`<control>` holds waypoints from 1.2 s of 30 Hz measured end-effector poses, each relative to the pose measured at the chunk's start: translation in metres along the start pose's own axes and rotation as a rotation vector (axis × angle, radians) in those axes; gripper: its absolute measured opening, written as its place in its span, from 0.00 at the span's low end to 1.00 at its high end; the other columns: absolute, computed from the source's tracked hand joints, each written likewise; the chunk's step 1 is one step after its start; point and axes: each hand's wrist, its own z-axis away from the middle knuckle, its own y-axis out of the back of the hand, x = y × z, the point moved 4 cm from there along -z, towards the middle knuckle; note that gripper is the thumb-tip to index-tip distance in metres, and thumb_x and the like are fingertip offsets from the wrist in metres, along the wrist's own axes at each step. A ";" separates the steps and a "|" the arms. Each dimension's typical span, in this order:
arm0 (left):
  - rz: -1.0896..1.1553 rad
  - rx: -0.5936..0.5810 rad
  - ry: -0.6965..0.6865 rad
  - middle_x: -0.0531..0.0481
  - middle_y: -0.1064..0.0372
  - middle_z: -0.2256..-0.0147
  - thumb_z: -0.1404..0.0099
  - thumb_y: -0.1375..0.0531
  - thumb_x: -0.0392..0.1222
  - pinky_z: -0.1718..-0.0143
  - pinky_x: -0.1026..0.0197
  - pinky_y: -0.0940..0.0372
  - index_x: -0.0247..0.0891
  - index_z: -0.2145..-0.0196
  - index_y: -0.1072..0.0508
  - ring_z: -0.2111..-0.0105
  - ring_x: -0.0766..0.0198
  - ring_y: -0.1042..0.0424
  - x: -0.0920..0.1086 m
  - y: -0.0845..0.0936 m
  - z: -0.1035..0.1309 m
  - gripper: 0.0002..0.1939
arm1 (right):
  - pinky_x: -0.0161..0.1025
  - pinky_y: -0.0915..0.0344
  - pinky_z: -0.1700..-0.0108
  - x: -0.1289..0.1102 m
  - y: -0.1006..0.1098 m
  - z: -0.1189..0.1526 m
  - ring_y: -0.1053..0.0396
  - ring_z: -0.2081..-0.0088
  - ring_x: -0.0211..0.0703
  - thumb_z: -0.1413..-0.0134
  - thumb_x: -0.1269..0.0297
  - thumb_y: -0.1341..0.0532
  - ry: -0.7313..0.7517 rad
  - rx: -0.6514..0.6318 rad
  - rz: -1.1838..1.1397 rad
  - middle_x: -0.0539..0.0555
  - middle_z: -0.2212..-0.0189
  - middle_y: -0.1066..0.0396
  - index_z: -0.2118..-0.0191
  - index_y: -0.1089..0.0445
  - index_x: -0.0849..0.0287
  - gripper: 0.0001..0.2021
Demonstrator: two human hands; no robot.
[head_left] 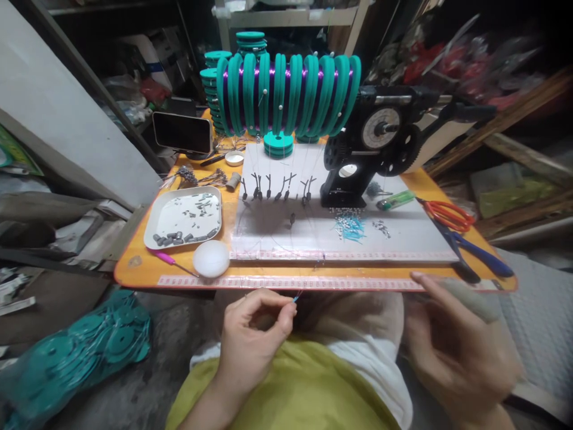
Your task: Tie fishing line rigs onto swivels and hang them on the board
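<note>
My left hand (257, 334), in front of the table's near edge, pinches a small light-blue piece (296, 298) between thumb and fingertips, with thin strands at its tip. My right hand (461, 352) is at the lower right, smeared by motion; whether it holds anything is hard to see. Green spools (286, 95) wound with purple wire hang in a row over the white board (268, 239), beside a black winding machine (344, 191). From them thin wires run down to dark small weights (268, 193). A pile of light-blue pieces (350, 227) lies on the board.
On the orange table (134, 257) are a white tray (152, 224) of grey parts, a round white dish (211, 258), a pink-handled tool (165, 257), red-handled scissors (450, 215) and blue-handled pliers (486, 254). A phone (182, 132) stands at the back left. Bagged green spools (89, 346) lie lower left.
</note>
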 end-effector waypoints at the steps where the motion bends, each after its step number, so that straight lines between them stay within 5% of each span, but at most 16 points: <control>1: 0.005 0.007 0.003 0.51 0.25 0.75 0.41 0.34 0.36 0.72 0.68 0.33 0.37 0.72 0.22 0.76 0.68 0.29 0.000 0.000 0.000 0.03 | 0.48 0.28 0.54 0.008 0.003 0.006 0.25 0.58 0.53 0.49 0.81 0.35 0.078 -0.005 0.108 0.60 0.52 0.26 0.35 0.38 0.52 0.35; 6: 0.118 0.102 0.107 0.52 0.27 0.77 0.43 0.33 0.38 0.75 0.71 0.35 0.36 0.75 0.23 0.79 0.71 0.32 -0.001 -0.005 0.004 0.05 | 0.40 0.24 0.63 0.037 -0.009 0.023 0.22 0.61 0.48 0.46 0.77 0.35 0.333 -0.184 0.262 0.62 0.51 0.26 0.42 0.32 0.55 0.26; 9: 0.193 0.099 0.169 0.53 0.28 0.78 0.43 0.31 0.40 0.77 0.72 0.36 0.36 0.75 0.24 0.80 0.72 0.33 -0.006 -0.007 0.005 0.08 | 0.38 0.24 0.61 0.038 -0.011 0.021 0.21 0.62 0.46 0.45 0.79 0.36 0.349 -0.115 0.145 0.60 0.55 0.23 0.49 0.27 0.56 0.19; 13: 0.355 0.019 0.209 0.53 0.28 0.75 0.43 0.30 0.43 0.75 0.72 0.33 0.37 0.74 0.22 0.77 0.72 0.29 -0.010 -0.013 0.004 0.08 | 0.37 0.23 0.62 -0.004 -0.011 0.014 0.21 0.63 0.43 0.41 0.77 0.39 0.357 -0.056 0.011 0.56 0.63 0.20 0.55 0.26 0.58 0.12; 17: 0.573 -0.066 0.315 0.49 0.25 0.60 0.45 0.28 0.41 0.57 0.63 0.29 0.36 0.75 0.23 0.60 0.60 0.22 -0.002 -0.031 0.003 0.09 | 0.38 0.26 0.73 -0.065 -0.024 0.003 0.23 0.71 0.44 0.37 0.72 0.42 0.224 -0.229 -0.198 0.60 0.68 0.22 0.52 0.28 0.66 0.11; 20: 0.660 -0.046 0.449 0.48 0.24 0.66 0.47 0.27 0.43 0.61 0.65 0.29 0.36 0.75 0.24 0.62 0.62 0.23 0.001 -0.039 0.004 0.11 | 0.38 0.25 0.71 -0.086 -0.027 -0.005 0.22 0.68 0.46 0.37 0.73 0.42 0.214 -0.320 -0.262 0.63 0.64 0.21 0.51 0.27 0.67 0.11; 23: 0.691 0.028 0.497 0.52 0.29 0.78 0.49 0.26 0.44 0.64 0.69 0.31 0.35 0.73 0.23 0.72 0.69 0.27 0.000 -0.038 0.007 0.13 | 0.37 0.24 0.58 -0.076 -0.016 -0.012 0.22 0.57 0.46 0.37 0.74 0.43 0.172 -0.320 -0.301 0.62 0.55 0.22 0.47 0.29 0.66 0.15; 26: 0.723 0.051 0.599 0.53 0.26 0.75 0.50 0.26 0.44 0.68 0.72 0.32 0.33 0.72 0.22 0.81 0.78 0.38 -0.003 -0.036 0.011 0.13 | 0.34 0.25 0.53 -0.053 0.002 -0.015 0.23 0.53 0.44 0.42 0.77 0.39 0.113 -0.199 -0.215 0.60 0.52 0.23 0.43 0.31 0.63 0.20; 33: 0.865 -0.263 0.838 0.55 0.29 0.79 0.47 0.27 0.40 0.67 0.69 0.32 0.32 0.75 0.26 0.86 0.83 0.52 0.004 -0.048 0.009 0.11 | 0.38 0.23 0.58 -0.033 0.015 -0.016 0.21 0.60 0.45 0.45 0.80 0.36 0.114 -0.063 -0.073 0.53 0.57 0.20 0.38 0.35 0.51 0.30; 36: 0.774 -0.266 0.741 0.59 0.37 0.82 0.46 0.28 0.41 0.71 0.70 0.35 0.34 0.76 0.29 0.83 0.78 0.48 0.006 -0.047 0.003 0.13 | 0.37 0.22 0.59 -0.042 0.005 -0.025 0.21 0.59 0.44 0.44 0.80 0.38 0.172 -0.104 -0.161 0.53 0.56 0.21 0.36 0.37 0.51 0.31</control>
